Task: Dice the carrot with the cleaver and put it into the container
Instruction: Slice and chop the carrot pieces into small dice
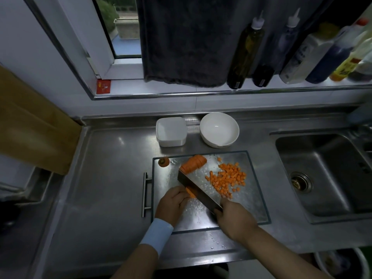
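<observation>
Gripping the cleaver (198,190) by its handle, the right hand (234,220) sets the blade against carrot strips (190,192) that the left hand (171,204) pins with curled fingers to the cutting board (247,206). Beyond the blade lie a pile of carrot dice (227,180) and a sliced carrot chunk (193,163). Farther back on the counter (112,178) stands the container (170,131), beside a white bowl (219,129).

A white bowl (219,129) sits on the steel counter (112,168), a sink (326,174) to its right; bottles (245,51) stand on the sill (130,87) beside a hanging dark towel (181,41).
</observation>
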A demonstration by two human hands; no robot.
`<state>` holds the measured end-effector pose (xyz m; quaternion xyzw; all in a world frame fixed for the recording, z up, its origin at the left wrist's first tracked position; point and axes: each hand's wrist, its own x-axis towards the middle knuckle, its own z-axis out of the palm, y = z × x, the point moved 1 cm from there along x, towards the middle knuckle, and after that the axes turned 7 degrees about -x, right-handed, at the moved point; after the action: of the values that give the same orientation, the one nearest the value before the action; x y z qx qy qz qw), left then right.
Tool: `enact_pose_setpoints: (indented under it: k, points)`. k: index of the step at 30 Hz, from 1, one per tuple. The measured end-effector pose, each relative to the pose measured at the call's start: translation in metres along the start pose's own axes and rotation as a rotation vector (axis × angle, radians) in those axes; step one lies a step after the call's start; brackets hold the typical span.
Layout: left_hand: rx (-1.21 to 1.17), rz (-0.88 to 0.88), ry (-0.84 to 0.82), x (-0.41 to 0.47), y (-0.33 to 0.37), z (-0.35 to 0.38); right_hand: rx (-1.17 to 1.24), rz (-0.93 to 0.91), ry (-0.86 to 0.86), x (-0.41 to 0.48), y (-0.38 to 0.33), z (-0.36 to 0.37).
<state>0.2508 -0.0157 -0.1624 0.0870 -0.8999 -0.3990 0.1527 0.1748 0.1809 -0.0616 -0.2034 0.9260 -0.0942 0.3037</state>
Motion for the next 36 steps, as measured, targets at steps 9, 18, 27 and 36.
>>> enact_pose_setpoints:
  k: [9, 18, 27, 36]
  points:
    - [-0.012, 0.095, 0.048, -0.004, -0.004, 0.003, 0.001, 0.007, 0.003, -0.003, -0.011, -0.001]
    - [-0.021, 0.188, 0.092, -0.004, -0.006, 0.005, -0.013, 0.003, 0.010, -0.010, -0.018, 0.001]
    - [-0.023, 0.160, 0.115, -0.004, 0.002, 0.003, -0.097, -0.071, 0.099, -0.024, -0.029, -0.001]
    - [-0.007, 0.142, 0.104, -0.003, 0.007, 0.001, -0.131, -0.053, 0.073, -0.030, -0.035, -0.002]
